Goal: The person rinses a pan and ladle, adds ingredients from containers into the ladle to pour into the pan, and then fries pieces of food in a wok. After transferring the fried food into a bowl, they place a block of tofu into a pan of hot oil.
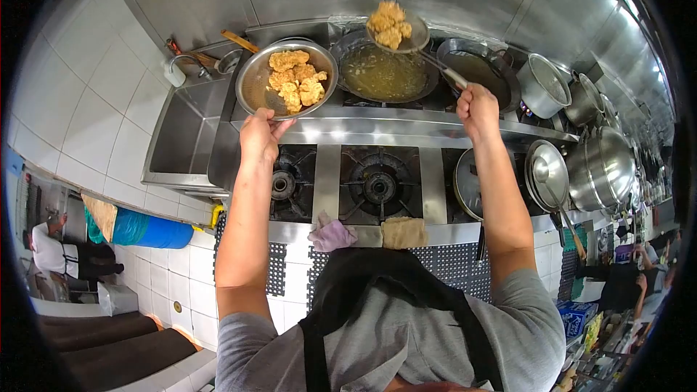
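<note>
My left hand (260, 139) grips the near rim of a perforated metal bowl (250, 72), with the thumb over the edge. Several golden fried chicken pieces (296, 81) lie in the bowl. My right hand (479, 111) is wrapped round the handle of a skimmer (419, 38), whose basket is raised above the far side of a wok (344, 49). More fried chicken (390, 23) sits in the skimmer, slightly blurred. Cloudy yellow oil (385, 76) with small bits fills the wok, just right of the bowl.
A second dark wok (512, 87) and a metal pot (546, 81) stand to the right. A sink (189, 120) is at the left. Nearer me are burners (380, 187), a lidded pan (468, 185) and two cloths (332, 234). Other people appear at both sides.
</note>
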`<state>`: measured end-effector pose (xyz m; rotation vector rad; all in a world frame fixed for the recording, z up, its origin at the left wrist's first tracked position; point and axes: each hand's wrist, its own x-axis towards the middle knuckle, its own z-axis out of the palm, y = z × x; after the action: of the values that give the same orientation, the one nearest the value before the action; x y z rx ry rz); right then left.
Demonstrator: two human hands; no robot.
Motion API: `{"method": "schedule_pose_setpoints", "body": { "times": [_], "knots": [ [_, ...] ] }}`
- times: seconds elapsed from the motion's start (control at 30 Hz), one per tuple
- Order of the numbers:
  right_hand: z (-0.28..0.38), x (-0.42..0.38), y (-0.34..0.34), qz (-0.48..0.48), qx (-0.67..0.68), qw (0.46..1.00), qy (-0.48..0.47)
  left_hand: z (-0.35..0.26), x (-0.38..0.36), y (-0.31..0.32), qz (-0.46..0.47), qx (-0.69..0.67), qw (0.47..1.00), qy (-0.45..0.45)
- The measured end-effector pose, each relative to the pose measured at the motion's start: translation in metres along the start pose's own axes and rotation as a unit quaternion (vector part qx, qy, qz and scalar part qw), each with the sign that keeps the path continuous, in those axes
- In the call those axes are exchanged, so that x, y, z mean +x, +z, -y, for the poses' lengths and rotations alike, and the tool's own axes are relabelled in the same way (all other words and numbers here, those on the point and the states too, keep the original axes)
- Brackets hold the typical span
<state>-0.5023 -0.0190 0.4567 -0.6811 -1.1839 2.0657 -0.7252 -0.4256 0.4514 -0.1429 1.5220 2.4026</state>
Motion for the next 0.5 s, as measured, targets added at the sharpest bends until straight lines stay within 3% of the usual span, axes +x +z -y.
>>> {"method": "schedule_pose_setpoints", "body": {
  "times": [0.17,0.3,0.5],
  "knots": [
    [0.020,-0.007,0.013,0.053,0.005,0.998,-0.028,0.000,0.008,0.009,0.007,-0.006,1.000,0.013],
    [-0.005,-0.009,0.005,0.013,0.010,1.000,-0.012,0.003,0.012,0.020,0.002,-0.010,1.000,0.006],
    [-0.061,-0.006,-0.026,-0.040,0.063,0.994,0.083,0.008,0.013,0.027,0.001,-0.001,1.000,-0.001]
  ]
}}
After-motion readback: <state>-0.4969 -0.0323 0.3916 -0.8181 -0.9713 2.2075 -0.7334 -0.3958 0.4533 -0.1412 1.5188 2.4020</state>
